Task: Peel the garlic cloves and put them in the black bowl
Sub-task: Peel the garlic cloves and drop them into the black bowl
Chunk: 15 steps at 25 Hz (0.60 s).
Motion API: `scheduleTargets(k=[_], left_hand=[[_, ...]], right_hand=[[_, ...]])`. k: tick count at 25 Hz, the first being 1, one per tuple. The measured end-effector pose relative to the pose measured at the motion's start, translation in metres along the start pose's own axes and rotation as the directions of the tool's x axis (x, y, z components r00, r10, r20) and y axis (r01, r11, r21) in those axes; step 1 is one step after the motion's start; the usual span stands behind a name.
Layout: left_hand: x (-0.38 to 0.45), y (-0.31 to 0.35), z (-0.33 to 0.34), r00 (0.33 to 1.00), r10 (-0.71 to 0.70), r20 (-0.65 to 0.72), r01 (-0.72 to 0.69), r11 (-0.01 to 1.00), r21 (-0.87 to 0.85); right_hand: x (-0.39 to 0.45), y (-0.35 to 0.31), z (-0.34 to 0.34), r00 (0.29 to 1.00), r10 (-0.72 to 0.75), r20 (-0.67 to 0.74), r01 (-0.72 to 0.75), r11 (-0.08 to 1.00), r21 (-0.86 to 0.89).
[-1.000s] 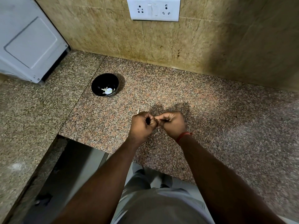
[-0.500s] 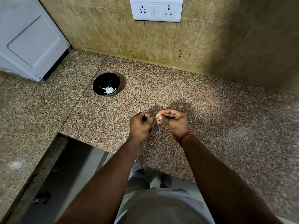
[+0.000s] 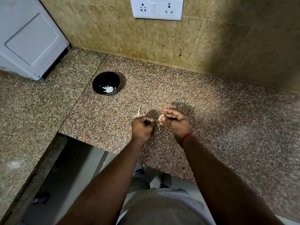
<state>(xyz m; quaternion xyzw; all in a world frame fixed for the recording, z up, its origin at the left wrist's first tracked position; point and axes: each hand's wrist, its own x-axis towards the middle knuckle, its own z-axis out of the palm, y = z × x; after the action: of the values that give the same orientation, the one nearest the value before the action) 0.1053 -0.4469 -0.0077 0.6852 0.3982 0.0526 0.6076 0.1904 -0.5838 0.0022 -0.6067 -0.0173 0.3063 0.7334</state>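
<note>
Task partly done. Black bowl [image 3: 105,83] sits on granite counter [image 3: 211,111], back-left of the hands, well apart from them; inside it pale peeled garlic [image 3: 109,89], at least one clove plus a few thin pale bits, exact count can't tell. Clove in progress [image 3: 160,117]: pinched at fingertips of R hand [image 3: 176,122], held just above counter near front edge; pale flesh showing at one end, a thin wisp of skin trailing off toward L hand [image 3: 142,129]. So peel looks partway, not finished (judgement). L hand fingers curled tight, close beside the clove; appears to be pinching the skin strand, but what's inside the fist is hidden, can't tell for sure. Loose skin scraps [image 3: 159,128] lie under/between hands; one more papery sliver [image 3: 139,111] on counter just beyond L hand. No unpeeled cloves visible elsewhere on counter; whether L fist hides more, can't tell. Left to do: strip remaining skin, carry clove to bowl, drop in.
</note>
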Motion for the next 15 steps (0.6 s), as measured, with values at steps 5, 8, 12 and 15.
scheduleTargets(k=[5,8,12,15], left_hand=[[0.0083,-0.0015,0.0064,0.999,-0.049,0.021,0.050,0.996,-0.073],[0.0096,-0.0028,0.0052,0.996,-0.078,0.051,0.084,0.989,-0.124],[0.0072,-0.0017,0.0002,0.995,-0.051,0.082,0.061,0.991,-0.118],[0.0065,-0.0012,-0.0011,0.995,-0.068,0.067,0.078,0.986,-0.148]], right_hand=[[0.0026,0.0110,0.0002,0.999,0.024,-0.039,-0.030,0.986,-0.161],[0.0046,0.0121,-0.0018,0.999,0.004,-0.034,-0.014,0.958,-0.285],[0.0042,0.0109,-0.0047,0.999,-0.051,-0.007,0.043,0.907,-0.418],[0.0052,0.0082,-0.0044,0.998,-0.055,0.014,0.056,0.894,-0.444]])
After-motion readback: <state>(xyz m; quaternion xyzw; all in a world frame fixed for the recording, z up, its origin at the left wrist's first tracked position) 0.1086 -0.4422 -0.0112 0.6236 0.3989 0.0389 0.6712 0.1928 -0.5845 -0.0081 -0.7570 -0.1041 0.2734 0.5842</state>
